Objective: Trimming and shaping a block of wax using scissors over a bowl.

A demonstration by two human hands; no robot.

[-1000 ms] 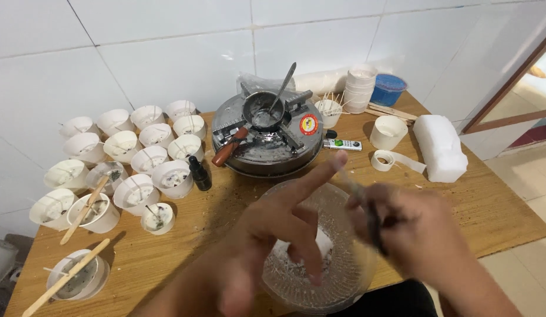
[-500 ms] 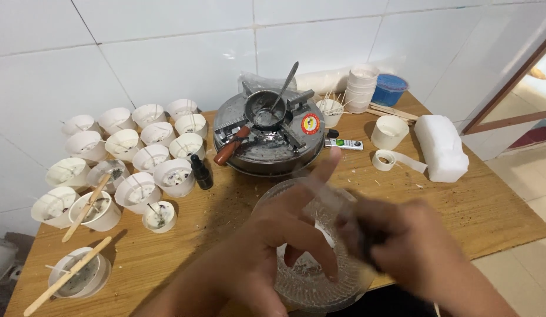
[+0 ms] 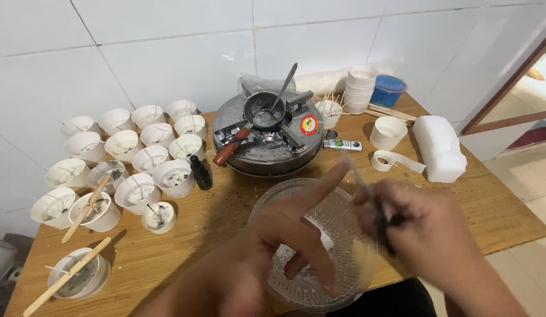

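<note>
Head view, looking down: nearest to me, at the near edge of the wooden table (image 3: pixel 167 258), sits the clear ribbed glass bowl (image 3: pixel 308 282), and both my hands are over it. My left hand (image 3: pixel 284 235) is spread loosely above the bowl, forefinger pointing up and right, the other fingers dipping toward the bowl's inside; it grips nothing that I can make out. My right hand (image 3: pixel 425 235) is closed around a thin dark stick-like tool (image 3: pixel 381 220), pinched between thumb and fingers, its pale upper end blurred so I cannot say what it is.

The bowl looks to me thick, heavy and rigid, but breakable, and its ribs probably give some purchase on an otherwise slick wall. I would take it by the rim or cup it from both sides rather than pinch it. Something white lies inside, half hidden by my fingers. The thin tool seems light and stiff; a fingertip pinch near the middle suits it.

Further off, in the middle, stands the round grey metal stove (image 3: pixel 267 141) with a small pan and spoon (image 3: pixel 267 108) on top. Left of it is a small dark dropper bottle (image 3: pixel 200 173) and a crowd of white paper cups (image 3: pixel 138 158), some with wooden sticks (image 3: pixel 85 199). At the far right are a stack of white cups (image 3: pixel 361 88), a blue tub (image 3: pixel 388 90) and a white wrapped block (image 3: pixel 440 147).
</note>
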